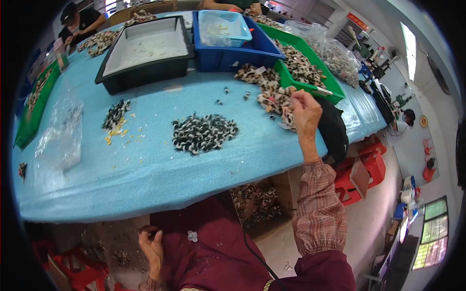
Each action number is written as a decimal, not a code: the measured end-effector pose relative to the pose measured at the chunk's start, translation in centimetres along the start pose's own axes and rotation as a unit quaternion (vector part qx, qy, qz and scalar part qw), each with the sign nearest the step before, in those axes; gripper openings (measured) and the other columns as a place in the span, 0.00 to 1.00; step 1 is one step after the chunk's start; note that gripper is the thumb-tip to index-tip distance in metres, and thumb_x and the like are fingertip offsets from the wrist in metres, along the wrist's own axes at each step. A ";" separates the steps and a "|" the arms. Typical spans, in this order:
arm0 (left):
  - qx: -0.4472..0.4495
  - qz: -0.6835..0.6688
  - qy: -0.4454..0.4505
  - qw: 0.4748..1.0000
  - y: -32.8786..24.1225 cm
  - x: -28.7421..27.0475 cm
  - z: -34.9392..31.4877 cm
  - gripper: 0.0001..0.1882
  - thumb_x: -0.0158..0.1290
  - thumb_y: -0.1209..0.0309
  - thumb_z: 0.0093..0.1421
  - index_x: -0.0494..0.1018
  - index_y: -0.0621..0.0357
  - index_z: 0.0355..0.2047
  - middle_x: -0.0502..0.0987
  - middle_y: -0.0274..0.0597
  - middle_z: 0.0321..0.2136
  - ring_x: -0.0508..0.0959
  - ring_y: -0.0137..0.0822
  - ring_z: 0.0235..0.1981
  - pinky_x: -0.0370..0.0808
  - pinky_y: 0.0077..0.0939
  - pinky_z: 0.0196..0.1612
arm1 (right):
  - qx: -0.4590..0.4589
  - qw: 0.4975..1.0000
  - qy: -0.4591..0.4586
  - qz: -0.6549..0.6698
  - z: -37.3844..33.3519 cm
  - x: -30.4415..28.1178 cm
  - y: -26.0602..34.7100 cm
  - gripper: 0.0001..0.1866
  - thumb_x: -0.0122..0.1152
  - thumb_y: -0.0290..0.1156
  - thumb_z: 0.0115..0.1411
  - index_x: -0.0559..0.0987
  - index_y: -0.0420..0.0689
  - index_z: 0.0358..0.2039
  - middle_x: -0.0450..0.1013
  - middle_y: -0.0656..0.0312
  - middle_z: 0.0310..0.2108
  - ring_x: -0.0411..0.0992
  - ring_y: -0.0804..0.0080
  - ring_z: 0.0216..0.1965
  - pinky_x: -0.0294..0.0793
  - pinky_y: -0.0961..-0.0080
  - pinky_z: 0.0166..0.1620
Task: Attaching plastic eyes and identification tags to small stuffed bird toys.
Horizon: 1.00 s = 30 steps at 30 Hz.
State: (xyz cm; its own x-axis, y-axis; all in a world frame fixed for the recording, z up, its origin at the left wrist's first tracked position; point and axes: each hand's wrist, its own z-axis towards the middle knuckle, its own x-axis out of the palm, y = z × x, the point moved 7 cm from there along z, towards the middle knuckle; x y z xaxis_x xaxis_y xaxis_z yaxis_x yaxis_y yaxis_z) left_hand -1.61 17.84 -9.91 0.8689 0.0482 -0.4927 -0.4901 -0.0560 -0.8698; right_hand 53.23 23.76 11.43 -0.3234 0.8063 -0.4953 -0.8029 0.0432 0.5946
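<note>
My right hand point(306, 114) reaches over the table at the right, its fingertips pinched together beside a pile of small beige, black and white pieces point(272, 97). What sits between those fingertips, if anything, is too small to make out. Down by my lap, below the table edge, my left hand point(151, 246) hangs with bent fingers apart and nothing seen in it. A heap of small black-and-white curled pieces point(204, 133) lies at the middle of the blue table cover point(145, 179). Several loose pieces point(219, 102) are scattered between the two piles.
A black tray point(111, 87) with a white inside, a blue bin point(233, 60) and a green tray point(335, 94) of pieces line the far side. Left lie a smaller pile point(116, 114), yellow bits and a clear bag point(63, 136). A cardboard box point(281, 186) stands under the table; red stools are right.
</note>
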 end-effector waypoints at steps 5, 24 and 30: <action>-0.047 -0.077 0.010 0.996 0.0 -0.1 -0.8 0.07 0.58 0.77 0.47 0.73 0.67 0.26 0.70 0.41 0.26 0.70 0.32 0.27 0.67 0.27 0.31 | 0.007 0.997 -0.003 -0.082 3.1 -2.2 -4.8 0.18 0.65 0.29 0.50 0.78 0.43 0.43 0.76 0.53 0.34 0.75 0.62 0.34 0.74 0.66 0.38; 0.013 -0.373 0.270 0.888 -20.3 5.7 -4.7 0.43 0.67 0.75 0.41 0.58 0.56 0.56 0.66 0.40 0.47 0.69 0.33 0.47 0.70 0.25 0.44 | 0.168 0.913 0.190 0.320 -15.1 -3.6 12.0 0.09 0.62 0.25 0.55 0.75 0.37 0.36 0.73 0.66 0.27 0.68 0.85 0.26 0.66 0.86 0.27; -0.016 -0.447 0.135 0.884 -19.5 6.7 -5.9 0.12 0.55 0.66 0.61 0.72 0.62 0.40 0.76 0.31 0.30 0.75 0.22 0.30 0.74 0.18 0.34 | 0.127 0.899 0.234 0.347 -25.3 -0.9 15.7 0.09 0.64 0.21 0.52 0.73 0.36 0.32 0.76 0.58 0.36 0.72 0.80 0.32 0.72 0.81 0.34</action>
State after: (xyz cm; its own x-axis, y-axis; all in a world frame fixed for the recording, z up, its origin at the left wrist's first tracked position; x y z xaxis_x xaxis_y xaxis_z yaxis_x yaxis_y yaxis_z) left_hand 14.23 13.42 3.90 0.8955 -0.1516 0.4184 0.3988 -0.1440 -0.9057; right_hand 28.23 8.74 5.19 -0.9250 0.3582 -0.1266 -0.2058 -0.1925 0.9595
